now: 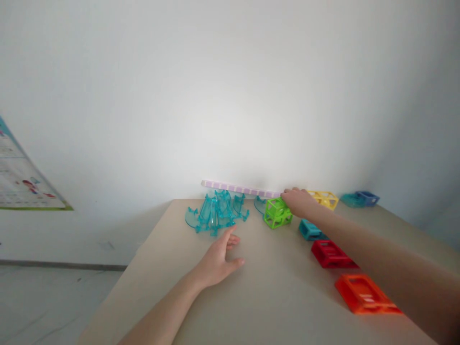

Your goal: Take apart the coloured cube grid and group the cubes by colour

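My left hand (215, 261) is over the table with thumb and fingers apart and nothing in it. Just beyond its fingertips lies a heap of clear teal plastic pieces (213, 213), some curved with small knobs at their ends. My right hand (299, 202) reaches to the back of the table, its curled fingers on the upper right of a green open-frame plastic block (278, 213). The fingertips are partly hidden. A teal curved piece (259, 205) lies beside that block on its left.
Under and beside my right forearm lie a teal block (309, 229), a red block (330, 255) and an orange block (364, 293). A yellow block (325, 198) and a blue block (367, 198) sit farther back. A pale purple strip (237, 188) runs along the wall (230, 96).
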Action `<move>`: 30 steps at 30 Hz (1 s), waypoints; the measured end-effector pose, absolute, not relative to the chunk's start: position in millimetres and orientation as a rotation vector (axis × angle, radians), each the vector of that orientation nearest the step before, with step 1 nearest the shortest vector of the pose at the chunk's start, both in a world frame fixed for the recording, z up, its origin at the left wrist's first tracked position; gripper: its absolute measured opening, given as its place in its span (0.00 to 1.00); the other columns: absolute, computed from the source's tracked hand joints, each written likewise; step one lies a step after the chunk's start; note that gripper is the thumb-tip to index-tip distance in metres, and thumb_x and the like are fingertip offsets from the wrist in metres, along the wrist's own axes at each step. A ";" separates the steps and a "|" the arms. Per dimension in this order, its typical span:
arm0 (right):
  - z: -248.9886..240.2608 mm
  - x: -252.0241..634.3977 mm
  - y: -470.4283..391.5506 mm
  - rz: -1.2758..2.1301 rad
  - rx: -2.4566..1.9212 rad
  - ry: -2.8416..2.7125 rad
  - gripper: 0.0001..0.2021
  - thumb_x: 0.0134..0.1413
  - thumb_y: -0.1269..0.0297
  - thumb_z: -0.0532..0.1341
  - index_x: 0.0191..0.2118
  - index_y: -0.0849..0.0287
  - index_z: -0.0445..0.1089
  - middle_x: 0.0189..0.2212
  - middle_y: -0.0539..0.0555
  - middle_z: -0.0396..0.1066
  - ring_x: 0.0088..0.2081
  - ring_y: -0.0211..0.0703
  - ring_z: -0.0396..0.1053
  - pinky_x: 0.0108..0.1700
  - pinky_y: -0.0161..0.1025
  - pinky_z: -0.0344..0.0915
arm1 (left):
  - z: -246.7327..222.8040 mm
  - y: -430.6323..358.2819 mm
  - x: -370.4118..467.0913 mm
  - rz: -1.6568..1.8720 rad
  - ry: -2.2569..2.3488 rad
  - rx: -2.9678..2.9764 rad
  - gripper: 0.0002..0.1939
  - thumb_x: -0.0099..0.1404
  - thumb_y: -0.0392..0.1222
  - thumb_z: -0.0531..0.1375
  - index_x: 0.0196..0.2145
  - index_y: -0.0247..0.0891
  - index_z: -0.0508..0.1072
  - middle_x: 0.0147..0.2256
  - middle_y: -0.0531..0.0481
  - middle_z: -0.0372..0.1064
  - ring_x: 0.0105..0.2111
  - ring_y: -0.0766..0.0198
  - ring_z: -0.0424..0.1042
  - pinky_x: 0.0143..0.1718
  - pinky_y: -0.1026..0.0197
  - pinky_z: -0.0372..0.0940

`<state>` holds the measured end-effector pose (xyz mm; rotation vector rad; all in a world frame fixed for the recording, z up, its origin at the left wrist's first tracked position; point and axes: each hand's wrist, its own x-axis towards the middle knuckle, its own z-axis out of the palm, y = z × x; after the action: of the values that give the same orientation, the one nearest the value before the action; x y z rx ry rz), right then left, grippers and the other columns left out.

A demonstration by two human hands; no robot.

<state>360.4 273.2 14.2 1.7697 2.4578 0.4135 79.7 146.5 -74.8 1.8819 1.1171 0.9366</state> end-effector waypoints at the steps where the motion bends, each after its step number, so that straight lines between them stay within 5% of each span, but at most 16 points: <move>1: 14.5 363.7 275.5 0.415 1.771 2.452 0.12 0.54 0.80 0.54 0.39 0.61 0.73 0.42 0.65 0.71 0.47 0.57 0.68 0.45 0.49 0.63 | -74.7 146.3 79.5 0.936 1.116 1.884 0.39 0.57 0.37 0.64 0.63 0.42 0.53 0.51 0.41 0.65 0.51 0.55 0.66 0.55 0.46 0.61; 10: 5.7 347.6 262.0 0.215 1.708 2.650 0.15 0.40 0.76 0.60 0.39 0.64 0.70 0.43 0.66 0.70 0.48 0.59 0.67 0.47 0.46 0.62 | -76.7 145.6 80.0 0.926 1.150 1.938 0.34 0.58 0.36 0.63 0.60 0.38 0.57 0.51 0.39 0.66 0.52 0.54 0.67 0.55 0.48 0.61; 19: 14.2 338.8 246.7 -0.587 1.678 2.877 0.15 0.32 0.77 0.56 0.31 0.61 0.71 0.29 0.51 0.73 0.35 0.46 0.71 0.35 0.34 0.63 | -77.1 145.8 79.8 0.942 1.132 1.952 0.31 0.58 0.35 0.63 0.59 0.39 0.61 0.51 0.40 0.66 0.51 0.54 0.67 0.55 0.48 0.61; 25: 26.4 360.7 264.8 -1.151 1.904 2.856 0.20 0.33 0.72 0.53 0.37 0.63 0.72 0.27 0.54 0.75 0.32 0.47 0.73 0.34 0.36 0.69 | -79.6 146.3 78.7 0.960 1.119 1.942 0.30 0.58 0.35 0.63 0.58 0.40 0.62 0.51 0.41 0.66 0.52 0.55 0.66 0.55 0.49 0.61; 30: 27.0 369.5 277.0 -1.272 2.169 2.769 0.20 0.31 0.72 0.54 0.36 0.63 0.74 0.25 0.56 0.75 0.31 0.48 0.73 0.32 0.37 0.70 | -78.6 146.5 78.3 0.970 1.102 1.922 0.31 0.58 0.35 0.63 0.58 0.41 0.61 0.51 0.41 0.66 0.52 0.54 0.67 0.55 0.48 0.62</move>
<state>369.5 277.0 27.0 2.1688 2.7692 -1.2721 78.3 146.5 -78.6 1.9223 1.1025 0.9701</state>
